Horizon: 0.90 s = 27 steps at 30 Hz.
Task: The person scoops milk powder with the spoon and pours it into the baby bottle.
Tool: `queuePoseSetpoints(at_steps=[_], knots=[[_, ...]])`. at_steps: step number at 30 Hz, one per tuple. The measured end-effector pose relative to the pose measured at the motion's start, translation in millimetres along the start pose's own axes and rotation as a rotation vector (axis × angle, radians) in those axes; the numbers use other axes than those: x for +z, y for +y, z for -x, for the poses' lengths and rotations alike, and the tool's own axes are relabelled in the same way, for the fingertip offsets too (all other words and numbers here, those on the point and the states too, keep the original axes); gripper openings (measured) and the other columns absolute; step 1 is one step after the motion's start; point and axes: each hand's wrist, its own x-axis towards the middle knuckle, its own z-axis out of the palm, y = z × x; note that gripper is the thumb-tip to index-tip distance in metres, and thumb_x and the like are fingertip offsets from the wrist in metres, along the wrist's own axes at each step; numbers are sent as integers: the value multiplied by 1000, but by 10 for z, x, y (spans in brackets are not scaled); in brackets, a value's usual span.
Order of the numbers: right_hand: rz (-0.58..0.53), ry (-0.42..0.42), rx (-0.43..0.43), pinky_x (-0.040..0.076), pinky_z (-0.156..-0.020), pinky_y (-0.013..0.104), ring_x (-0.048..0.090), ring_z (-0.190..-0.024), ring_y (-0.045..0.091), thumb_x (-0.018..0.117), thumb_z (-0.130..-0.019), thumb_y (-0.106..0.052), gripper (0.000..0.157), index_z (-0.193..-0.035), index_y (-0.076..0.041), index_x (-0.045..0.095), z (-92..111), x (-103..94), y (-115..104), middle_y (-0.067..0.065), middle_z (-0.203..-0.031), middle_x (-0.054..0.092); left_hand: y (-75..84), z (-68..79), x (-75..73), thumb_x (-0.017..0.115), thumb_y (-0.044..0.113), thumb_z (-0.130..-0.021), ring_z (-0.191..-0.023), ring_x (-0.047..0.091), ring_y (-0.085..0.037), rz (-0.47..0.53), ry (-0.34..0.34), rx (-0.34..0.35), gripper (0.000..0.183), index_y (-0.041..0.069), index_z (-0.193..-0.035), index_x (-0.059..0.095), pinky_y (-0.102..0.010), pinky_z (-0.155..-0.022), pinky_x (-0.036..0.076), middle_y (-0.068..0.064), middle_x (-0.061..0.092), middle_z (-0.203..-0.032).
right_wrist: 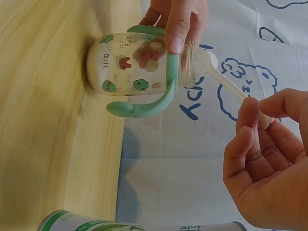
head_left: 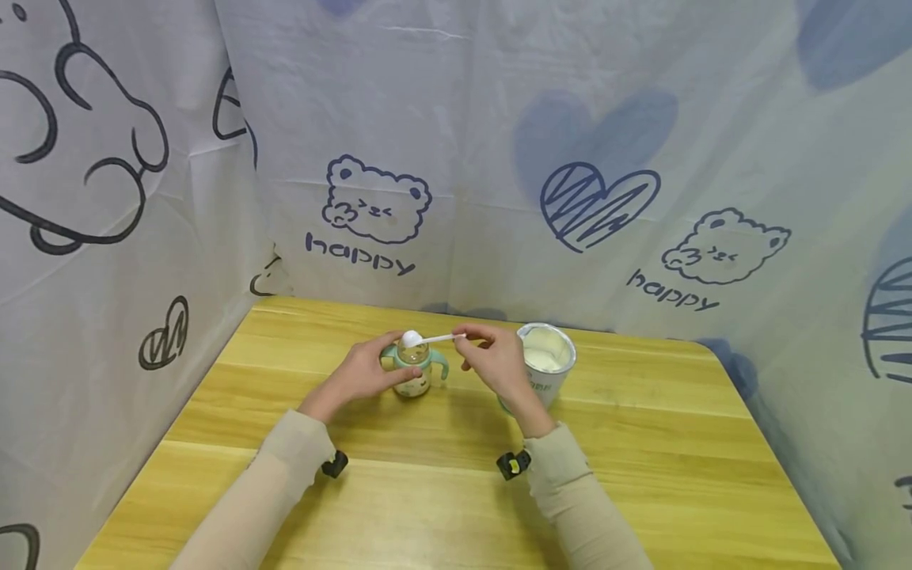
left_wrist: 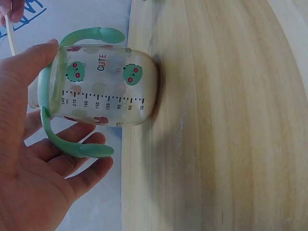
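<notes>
A clear baby bottle (left_wrist: 103,86) with a green two-handled collar (right_wrist: 172,72) stands upright on the table, pale contents near its base. My left hand (head_left: 363,369) grips it around the collar, thumb on one side and fingers behind. Between thumb and fingertips, my right hand (head_left: 493,358) pinches the handle end of a white scoop (right_wrist: 228,84). The scoop's bowl, heaped with white powder (head_left: 411,338), is right at the bottle's uncapped mouth. Just beyond my right hand stands an open milk powder can (head_left: 558,378) with pale powder inside; the hand and wrist partly cover it.
The wooden table (head_left: 442,507) has its back edge against a printed cloth (head_left: 470,237) with bears and hearts. Another cloth wall (head_left: 107,317) rises along the left side. Black wrist cameras (head_left: 513,465) hang under both sleeves.
</notes>
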Motion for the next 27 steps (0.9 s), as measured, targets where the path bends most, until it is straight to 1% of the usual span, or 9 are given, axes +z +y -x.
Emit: queuePoseSetpoints(at_steps=[4,8,12,17,20,24,27], knots=[[-1,8,-2,31,-43,22,69,-59,21,71,-96,-17,18,-108,-14,83,3,-5,-2,8,-100,80,-1,0,5,80,56,-89,-135,60,-41,-4,4,-1,86,12,-157,50,-60,-112,50,-21,62,-148],[-5,13,4,31,-43,22,70,-60,22,71,-96,-19,17,-108,-16,83,6,-9,-1,8,-100,80,-1,2,10,80,55,-89,-135,61,-41,-7,4,-2,86,13,-157,50,-60,-112,50,-21,62,-147],[-5,20,7,32,-44,22,69,-59,20,72,-97,-20,17,-108,-14,83,7,-11,3,9,-98,80,9,3,12,81,54,-89,-133,62,-41,-12,6,-1,84,14,-156,51,-59,-111,51,-20,64,-146],[-4,29,4,34,-46,21,67,-56,15,73,-98,-21,17,-108,-11,83,1,-9,-2,11,-95,80,12,2,7,81,53,-89,-131,63,-40,-6,6,5,82,14,-155,52,-59,-110,52,-19,65,-144],[-5,36,4,34,-46,20,68,-56,18,73,-98,-21,18,-108,-11,83,-1,-6,-8,10,-91,80,4,3,7,81,53,-90,-130,63,-40,-3,6,11,81,14,-155,52,-59,-109,52,-19,66,-143],[-13,40,4,33,-47,20,67,-55,18,72,-98,-21,18,-107,-10,83,-6,-5,-13,9,-89,81,-2,1,11,82,52,-89,-129,64,-39,0,7,19,80,15,-155,53,-59,-109,52,-18,67,-142],[-21,38,1,33,-46,21,66,-53,14,71,-98,-21,19,-106,-9,83,-10,-4,-8,9,-89,81,-8,-1,15,81,53,-90,-129,64,-39,-2,8,24,79,16,-154,53,-59,-108,52,-18,67,-141]])
